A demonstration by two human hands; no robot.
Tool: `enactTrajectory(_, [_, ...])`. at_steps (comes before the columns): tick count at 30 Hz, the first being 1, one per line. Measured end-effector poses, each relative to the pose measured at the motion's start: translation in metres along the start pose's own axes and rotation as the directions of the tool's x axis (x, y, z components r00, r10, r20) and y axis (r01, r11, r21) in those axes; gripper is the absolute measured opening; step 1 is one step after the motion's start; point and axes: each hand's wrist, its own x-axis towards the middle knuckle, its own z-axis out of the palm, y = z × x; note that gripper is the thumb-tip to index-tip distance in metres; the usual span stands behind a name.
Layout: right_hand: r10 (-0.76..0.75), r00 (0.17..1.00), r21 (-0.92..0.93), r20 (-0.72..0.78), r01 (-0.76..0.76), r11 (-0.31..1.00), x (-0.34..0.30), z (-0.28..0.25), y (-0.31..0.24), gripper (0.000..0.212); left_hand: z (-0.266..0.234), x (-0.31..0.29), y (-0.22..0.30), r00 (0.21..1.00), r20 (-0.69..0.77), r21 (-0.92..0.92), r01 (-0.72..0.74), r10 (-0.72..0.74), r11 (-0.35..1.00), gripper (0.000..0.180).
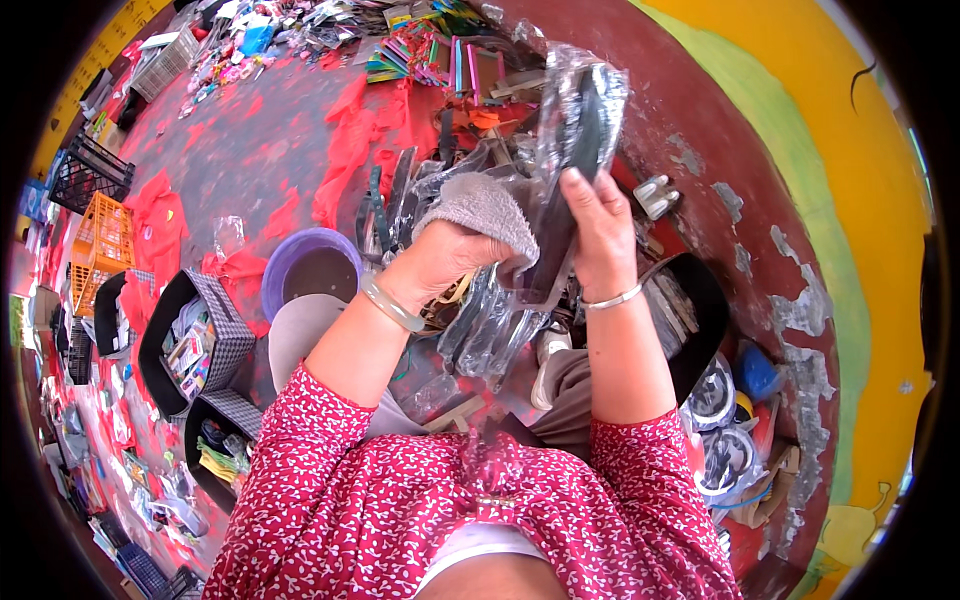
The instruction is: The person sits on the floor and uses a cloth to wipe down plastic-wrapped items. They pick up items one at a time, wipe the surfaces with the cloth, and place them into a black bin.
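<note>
Your left hand (455, 252) clutches grey cloth (482, 205), your right hand (603, 235) a plastic-wrapped package (578, 115); a purple bucket (281, 272) stands close left.

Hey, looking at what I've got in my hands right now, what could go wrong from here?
The plastic-wrapped dark piece in your right hand looks slick, so it might slip onto the heap of wrapped pieces below. The grey cloth in your left hand looks to be against its crinkled wrap and might snag it. The purple bucket stands close to your left knee in this view, so shifting that leg could tip it.
</note>
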Motion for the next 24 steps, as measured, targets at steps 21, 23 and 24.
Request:
enactTrajectory(21, [0.018,0.973,0.217,-0.230,0.034,0.976,-0.006,0.019,0.017,0.020,0.008,0.011,-0.021,0.910,-0.124,0.417,-0.315,0.397,0.853,0.020])
enactTrajectory(23, [-0.011,0.971,0.218,-0.240,0.064,0.974,0.002,0.005,0.010,0.023,0.009,0.002,-0.010,0.933,-0.215,0.409,-0.182,0.288,0.894,0.020])
enactTrajectory(24, [0.014,0.963,0.223,-0.268,0.048,0.974,0.008,-0.004,0.004,0.024,0.002,-0.002,-0.001,0.947,-0.320,0.295,0.065,0.034,0.953,0.020])
